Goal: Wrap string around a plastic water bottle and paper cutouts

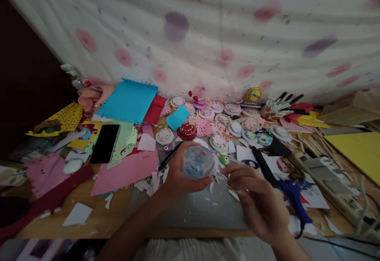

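A clear round container (198, 162) with small blue bits inside is held over the grey mat (190, 209). My left hand (181, 174) wraps round it, fingers behind and thumb in front. Just to its right my right hand (257, 195) has its fingers bent together in a pinch; whatever may be between the fingertips is too small to make out. Between the hands, further back, lies a small green figure (223, 159). Behind the container are many small decorated discs, among them a dark red one (187, 131) and a green-edged one (219, 142).
A black phone (105, 143), pink foam sheet (126, 172) and blue sheet (129, 100) lie left. At right are a blue glue gun (296, 203), a power strip (329, 181) and a cup of pens (271, 109). White scraps litter the mat.
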Available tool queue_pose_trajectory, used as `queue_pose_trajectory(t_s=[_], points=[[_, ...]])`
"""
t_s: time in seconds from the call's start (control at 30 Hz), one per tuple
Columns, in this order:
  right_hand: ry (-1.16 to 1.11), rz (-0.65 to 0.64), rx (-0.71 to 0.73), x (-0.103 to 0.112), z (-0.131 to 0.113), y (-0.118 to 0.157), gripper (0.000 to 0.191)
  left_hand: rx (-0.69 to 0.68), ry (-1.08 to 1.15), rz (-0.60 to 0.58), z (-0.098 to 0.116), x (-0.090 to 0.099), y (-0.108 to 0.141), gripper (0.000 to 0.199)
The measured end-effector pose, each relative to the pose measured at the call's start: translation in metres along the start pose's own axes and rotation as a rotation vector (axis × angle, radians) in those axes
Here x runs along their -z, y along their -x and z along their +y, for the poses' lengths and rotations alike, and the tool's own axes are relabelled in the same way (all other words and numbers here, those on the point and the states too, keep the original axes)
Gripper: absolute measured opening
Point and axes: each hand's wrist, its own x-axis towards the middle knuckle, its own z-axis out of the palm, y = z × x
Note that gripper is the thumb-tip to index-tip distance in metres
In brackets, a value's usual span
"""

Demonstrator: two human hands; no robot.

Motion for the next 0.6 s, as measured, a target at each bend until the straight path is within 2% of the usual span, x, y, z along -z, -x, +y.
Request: queue_pose_trajectory(t_s=[0.13,0.33,0.43,0.6], points=[[-0.259,0.012,-0.024,-0.001,-0.002,-0.007,0.015,-0.080,-0.074,-0.028,0.000,-0.003,0.001,0.073],[-0.084,-0.247,0.150,-0.008,-0.012,-0.024,0.015,-0.059,-0.102,-0.035,0.004,-0.006,0.001,0.075],[-0.042,-0.291,0.205,-0.010,-0.016,-0.029,0.016,-0.088,-0.120,-0.002,-0.002,-0.002,0.003,0.081],[-0.013,-0.322,0.241,-0.013,-0.018,-0.032,0.018,-0.094,-0.088,0.035,-0.013,0.003,0.008,0.080]])
